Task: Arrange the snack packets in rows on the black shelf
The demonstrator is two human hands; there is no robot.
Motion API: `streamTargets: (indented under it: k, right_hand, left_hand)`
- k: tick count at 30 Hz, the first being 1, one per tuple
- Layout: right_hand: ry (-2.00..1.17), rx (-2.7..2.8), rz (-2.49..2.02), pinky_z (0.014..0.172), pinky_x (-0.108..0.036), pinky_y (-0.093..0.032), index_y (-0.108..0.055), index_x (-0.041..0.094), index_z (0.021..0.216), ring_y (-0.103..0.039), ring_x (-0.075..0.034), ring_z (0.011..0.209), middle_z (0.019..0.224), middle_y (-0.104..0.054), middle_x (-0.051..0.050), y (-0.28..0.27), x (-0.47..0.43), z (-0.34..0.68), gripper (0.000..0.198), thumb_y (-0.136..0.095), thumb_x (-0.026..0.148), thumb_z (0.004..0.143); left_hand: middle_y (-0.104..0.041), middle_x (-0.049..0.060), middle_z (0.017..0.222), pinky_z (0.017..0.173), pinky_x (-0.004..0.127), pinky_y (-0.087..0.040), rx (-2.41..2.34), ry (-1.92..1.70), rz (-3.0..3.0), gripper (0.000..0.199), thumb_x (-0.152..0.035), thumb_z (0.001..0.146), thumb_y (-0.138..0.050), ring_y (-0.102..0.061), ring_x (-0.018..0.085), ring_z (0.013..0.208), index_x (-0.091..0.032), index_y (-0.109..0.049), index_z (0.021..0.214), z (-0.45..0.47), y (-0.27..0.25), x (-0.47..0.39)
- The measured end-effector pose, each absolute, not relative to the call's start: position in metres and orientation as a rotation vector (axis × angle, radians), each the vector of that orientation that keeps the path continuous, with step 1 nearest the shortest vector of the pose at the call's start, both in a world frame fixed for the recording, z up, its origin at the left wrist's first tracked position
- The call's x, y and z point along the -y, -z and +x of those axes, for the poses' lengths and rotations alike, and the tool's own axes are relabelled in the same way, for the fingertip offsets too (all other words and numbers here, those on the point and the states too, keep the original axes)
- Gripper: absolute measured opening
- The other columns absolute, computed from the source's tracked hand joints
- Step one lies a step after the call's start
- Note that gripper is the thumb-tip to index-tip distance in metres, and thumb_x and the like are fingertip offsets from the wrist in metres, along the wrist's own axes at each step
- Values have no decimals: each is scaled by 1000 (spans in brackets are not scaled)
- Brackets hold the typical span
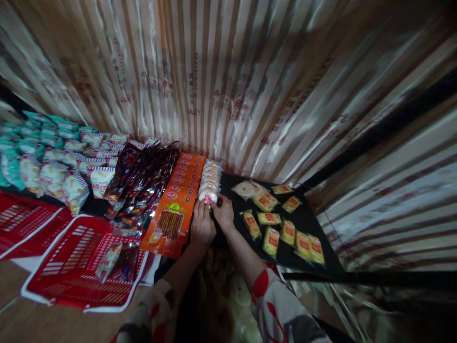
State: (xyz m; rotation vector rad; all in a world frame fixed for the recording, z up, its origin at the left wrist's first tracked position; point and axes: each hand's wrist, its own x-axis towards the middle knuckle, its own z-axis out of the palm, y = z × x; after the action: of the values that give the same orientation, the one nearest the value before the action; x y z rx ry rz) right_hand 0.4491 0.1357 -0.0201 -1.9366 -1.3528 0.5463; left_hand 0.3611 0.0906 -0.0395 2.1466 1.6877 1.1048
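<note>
Both hands meet at the near end of a row of white round snacks in clear wrappers (pixel 211 174), which overlap one another on the black tabletop. My left hand (pixel 203 228) has its fingers together on the nearest white round snack packet (pixel 207 196). From the other side, my right hand (pixel 224 213) is closed with its thumb and fingers at the same packet's edge. Directly left of my left hand lies a row of overlapping orange snack bags (pixel 174 205), the front one showing brown sticks. Parts of the nearest packet are hidden by my fingers.
Yellow wrapped cakes (pixel 287 231) and white round packets (pixel 246 189) lie scattered on the black table (pixel 321 216) at right. Dark red packets (pixel 143 176), white bags (pixel 53 178) and green bags (pixel 10 166) fill the left. A red basket (pixel 78 257) holds some packets. Corrugated sheeting (pixel 214 71) stands behind.
</note>
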Motion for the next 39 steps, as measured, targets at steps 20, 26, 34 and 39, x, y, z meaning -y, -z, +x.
streamTargets:
  k: [20,26,34,39]
  right_hand:
    - [-607,1517,-1766,85,-37,-47,-61,20,99,-58,-21,94,99,-64,-9,39,111,473,25,-41,25,84]
    - [-411,1701,-1964,83,-35,-45,-59,26,106,-55,-24,96,98,-62,-9,51,145,471,29,-52,20,79]
    - [-457,1489,-2068,86,-36,-45,-55,20,114,-56,-24,99,106,-59,-10,62,158,476,38,-52,26,76]
    - [-648,1312,-1898,87,-38,-46,-57,17,106,-59,-23,95,101,-63,-9,66,155,483,36,-48,25,72]
  left_hand:
    - [-56,12,118,103,39,-38,-1254,-415,2290,28,-13,86,-38,-48,22,118,-15,-58,105,325,22,97]
    - [-49,18,130,106,43,-36,-1298,-343,2282,41,-9,83,-38,-40,25,128,-9,-49,122,340,46,131]
    - [-49,13,131,106,42,-36,-1304,-393,2307,35,-10,82,-39,-39,23,128,-14,-54,113,335,45,131]
    - [-48,15,132,107,41,-33,-1291,-421,2335,39,-10,79,-39,-37,24,129,-11,-55,115,335,43,132]
